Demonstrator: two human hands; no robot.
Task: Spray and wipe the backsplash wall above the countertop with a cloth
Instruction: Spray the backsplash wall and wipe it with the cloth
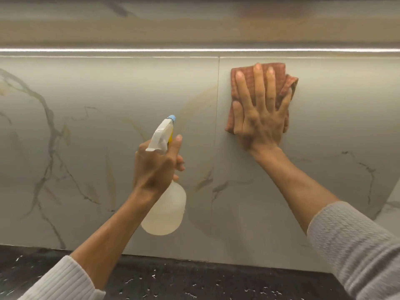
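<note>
The backsplash wall [91, 148] is pale marble-look tile with grey and tan veins and a vertical joint near the middle. My right hand [259, 113] lies flat, fingers spread upward, and presses a folded reddish-brown cloth [234, 72] against the upper wall just right of the joint. My left hand [155, 167] grips the neck of a translucent spray bottle [166, 211] with a white trigger head and a blue nozzle tip. The nozzle points up and right toward the wall, a little left of the joint. The bottle hangs in front of the wall, above the counter.
A black speckled countertop [194, 282] runs along the bottom, meeting the wall. A bright light strip [129, 49] runs under the cabinet at the top edge of the backsplash. At the far right the wall turns a corner [394, 195].
</note>
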